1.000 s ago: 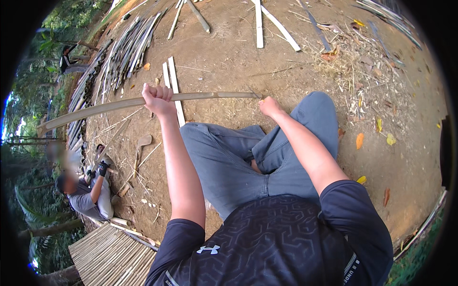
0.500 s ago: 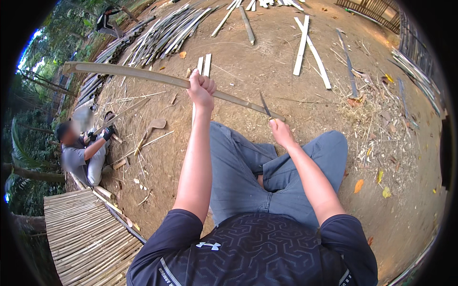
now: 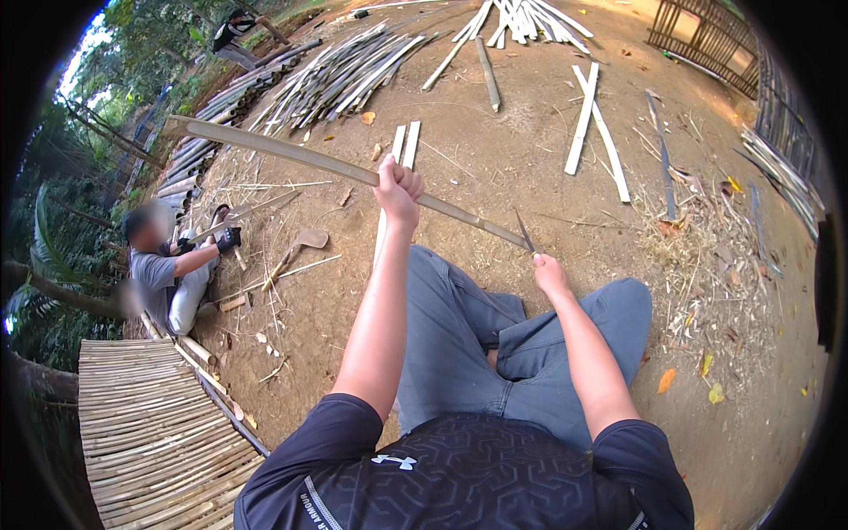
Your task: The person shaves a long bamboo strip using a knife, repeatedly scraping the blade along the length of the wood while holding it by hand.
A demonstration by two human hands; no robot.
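In the head view, the person's left hand (image 3: 400, 192) is closed around a long bamboo strip (image 3: 283, 151), which slants above the crossed legs (image 3: 452, 331), its far end unsupported. The right hand (image 3: 551, 276), apart from the left, is clamped on a small knife (image 3: 523, 228), the blade by the strip's near end; whether they touch cannot be told. With only one hand bracing it, the strip could twist, making the blade skid, perhaps toward the left hand or a knee.
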